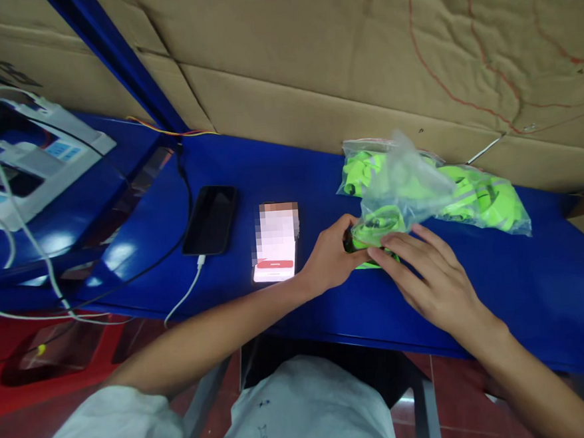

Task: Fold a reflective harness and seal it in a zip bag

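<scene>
A coiled neon-green strap (pixel 379 222) with a dark part at its left lies between my two hands, low over the blue table. My left hand (pixel 332 255) grips it from the left, thumb and fingers closed round its edge. From the right, my right hand (pixel 429 279) has its fingertips pressed on the same coil. A clear plastic bag (pixel 411 164) rises above the coil, blurred, its mouth end hard to make out. Just behind are more bagged green straps, one bag (pixel 361 173) at the left and another bag (pixel 498 204) at the right.
On the blue table (pixel 288 159), a lit phone (pixel 275 243) lies left of my hands. Further left are a dark phone (pixel 211 219) on a white cable and a white power strip (pixel 74 151) with tangled cords. Cardboard (pixel 302 71) stands along the back. A red stool (pixel 11 352) sits below left.
</scene>
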The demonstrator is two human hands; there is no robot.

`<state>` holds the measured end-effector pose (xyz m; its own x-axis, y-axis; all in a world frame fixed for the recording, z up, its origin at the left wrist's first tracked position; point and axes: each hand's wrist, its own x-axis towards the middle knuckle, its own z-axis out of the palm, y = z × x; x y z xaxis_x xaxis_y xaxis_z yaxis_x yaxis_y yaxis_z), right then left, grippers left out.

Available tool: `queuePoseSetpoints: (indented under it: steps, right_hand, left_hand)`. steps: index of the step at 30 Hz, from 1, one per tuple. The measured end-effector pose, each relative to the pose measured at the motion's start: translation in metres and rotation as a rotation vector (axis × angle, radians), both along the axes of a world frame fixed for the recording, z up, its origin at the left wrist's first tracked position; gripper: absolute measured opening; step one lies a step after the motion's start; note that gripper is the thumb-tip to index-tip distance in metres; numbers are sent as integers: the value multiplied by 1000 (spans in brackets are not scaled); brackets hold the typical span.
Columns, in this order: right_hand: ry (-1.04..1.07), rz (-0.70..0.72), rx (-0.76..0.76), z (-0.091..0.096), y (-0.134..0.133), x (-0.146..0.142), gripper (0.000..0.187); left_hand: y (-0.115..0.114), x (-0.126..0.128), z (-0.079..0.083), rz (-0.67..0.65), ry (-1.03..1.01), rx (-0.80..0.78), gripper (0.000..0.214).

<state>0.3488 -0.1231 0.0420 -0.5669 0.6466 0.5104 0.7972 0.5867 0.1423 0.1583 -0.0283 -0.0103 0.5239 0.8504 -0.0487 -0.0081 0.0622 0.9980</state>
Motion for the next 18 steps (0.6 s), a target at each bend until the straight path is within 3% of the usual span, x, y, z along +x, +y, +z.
queuePoseSetpoints:
  steps: [2,4,7,9,12,15,18]
  right_hand:
    - [249,-54,34,-14,-9,9,48]
    - [560,-199,-14,-30,-14,14,61]
    - [862,-269,-336,-47,-7,12,82]
    - [977,-239,-475,-48,6,5,71]
    - [1070,-239,-558,-38,30,-6,51]
    - [1137,-176,-619,-33,44,-6,48]
    - [1152,-133,-656,-36,45,0,43]
  left_hand:
    - [1,2,0,5,-127,-104,50]
    - [-1,5,2,-6,-281,-220,57]
    - [-5,8,9,-47,-418,-322,64]
    - [-6,7,14,-50,-451,-321,67]
    - [-4,3,20,-7,-476,-256,71]
    - [1,-1,25,-1,-474,-218,70]
    - [3,-4,28,-19,-480,-285,65]
